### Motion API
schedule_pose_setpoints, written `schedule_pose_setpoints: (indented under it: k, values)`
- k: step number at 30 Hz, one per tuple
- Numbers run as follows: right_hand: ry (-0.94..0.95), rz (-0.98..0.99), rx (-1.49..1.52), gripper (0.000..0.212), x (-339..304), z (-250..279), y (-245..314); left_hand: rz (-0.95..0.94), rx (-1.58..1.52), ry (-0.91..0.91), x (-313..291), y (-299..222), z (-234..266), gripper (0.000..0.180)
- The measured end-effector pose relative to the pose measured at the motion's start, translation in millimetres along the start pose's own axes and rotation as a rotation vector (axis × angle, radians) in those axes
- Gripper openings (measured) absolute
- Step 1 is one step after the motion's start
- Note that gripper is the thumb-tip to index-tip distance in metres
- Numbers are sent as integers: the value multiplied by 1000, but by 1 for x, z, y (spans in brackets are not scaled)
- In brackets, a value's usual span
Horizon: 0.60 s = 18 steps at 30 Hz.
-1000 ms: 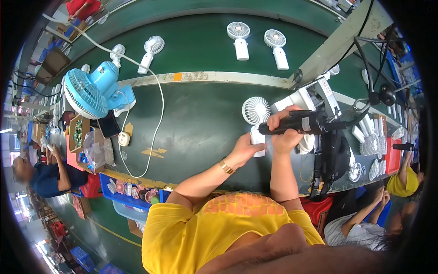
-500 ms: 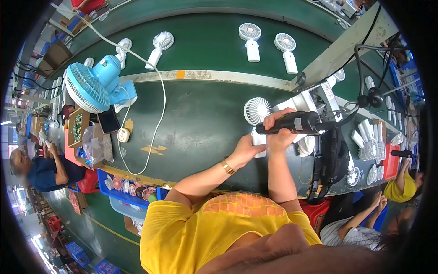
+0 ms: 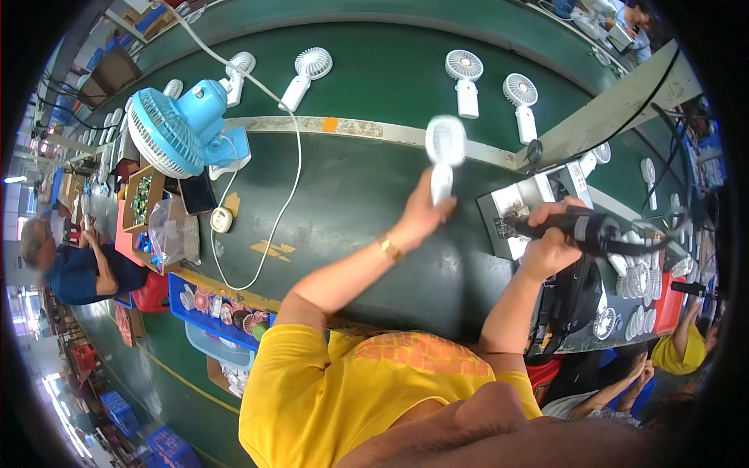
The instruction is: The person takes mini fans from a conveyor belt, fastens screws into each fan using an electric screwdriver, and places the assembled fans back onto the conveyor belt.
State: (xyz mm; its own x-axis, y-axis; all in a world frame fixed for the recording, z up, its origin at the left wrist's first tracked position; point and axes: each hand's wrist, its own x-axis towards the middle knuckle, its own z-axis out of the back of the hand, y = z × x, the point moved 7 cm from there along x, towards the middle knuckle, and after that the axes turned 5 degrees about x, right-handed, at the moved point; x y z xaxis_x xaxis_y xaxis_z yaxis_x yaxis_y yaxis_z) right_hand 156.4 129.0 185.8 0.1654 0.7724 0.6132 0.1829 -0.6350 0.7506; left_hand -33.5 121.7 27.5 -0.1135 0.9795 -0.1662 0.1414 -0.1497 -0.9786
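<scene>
The room is a busy workshop; a worker in dark blue (image 3: 94, 269) is seen at left, a yellow sleeve (image 3: 679, 355) at right. The far side is crossed by a green belt (image 3: 374, 78), on which white fans (image 3: 464, 66) are laid, spaced out. It is divided from the dark green counter (image 3: 343, 195) by a pale, scuffed rail (image 3: 374, 127). Worn patches are shown on the counter at left. A blue desk fan (image 3: 168, 129) is set there, with its white cord (image 3: 299, 160) looped across the top and a cardboard box (image 3: 158, 191) of small parts near it. Fan parts are kept in a blue bin (image 3: 207, 326) below the near edge. At right, a metal box (image 3: 503, 207) is placed, a black bag (image 3: 566, 308) near it. A black tool (image 3: 587, 228), probably a powered screwdriver, is gripped in the right hand (image 3: 554, 242), front end at the metal box; contact cannot be told. A white hand fan (image 3: 445, 148), blurred, is gripped by its handle in the left hand (image 3: 425, 207), head toward the rail, apparently lifted. Step judged: fan handled at left, tool held at the metal box at right. For the next move, a steady handle grip, clearance from the rail and a well-aligned tool tip would be called for.
</scene>
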Motion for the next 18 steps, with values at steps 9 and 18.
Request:
schedule_pose_setpoints:
  k: [9, 18]
  values:
    - [22, -153, 156, 57, -9, -9, -25, -178, 1445, -939, 160, -86, 231, 51]
    - [-28, -126, 224, 56, -4, -3, -25, -239, 820, -560, 151, -62, 221, 60]
